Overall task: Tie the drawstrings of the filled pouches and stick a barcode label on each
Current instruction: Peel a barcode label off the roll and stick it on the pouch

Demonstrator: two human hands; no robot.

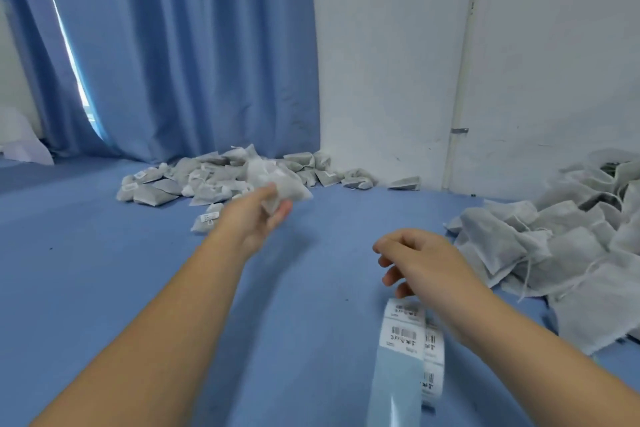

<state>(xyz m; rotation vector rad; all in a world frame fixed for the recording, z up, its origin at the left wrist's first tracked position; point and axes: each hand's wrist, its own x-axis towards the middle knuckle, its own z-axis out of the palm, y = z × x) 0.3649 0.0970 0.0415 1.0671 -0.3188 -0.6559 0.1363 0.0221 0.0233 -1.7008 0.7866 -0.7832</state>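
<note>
Left hand [258, 215]: extended far, gripping one filled pouch [277, 180] above the blue surface [104, 253], in front of the far pile of labelled pouches [207, 177]. Right hand [420, 260]: fingers loosely curled, holding nothing, just over the barcode label strip [403, 333]. Unlabelled pouches [554, 246]: heaped at right.

Even, cool daylight; a bright overexposed slit shows between the curtains [166, 55] at left. Shadows beneath the forearms are faint. The held pouch [277, 180] is motion-blurred; wide-angle distortion bends the frame edges.
</note>
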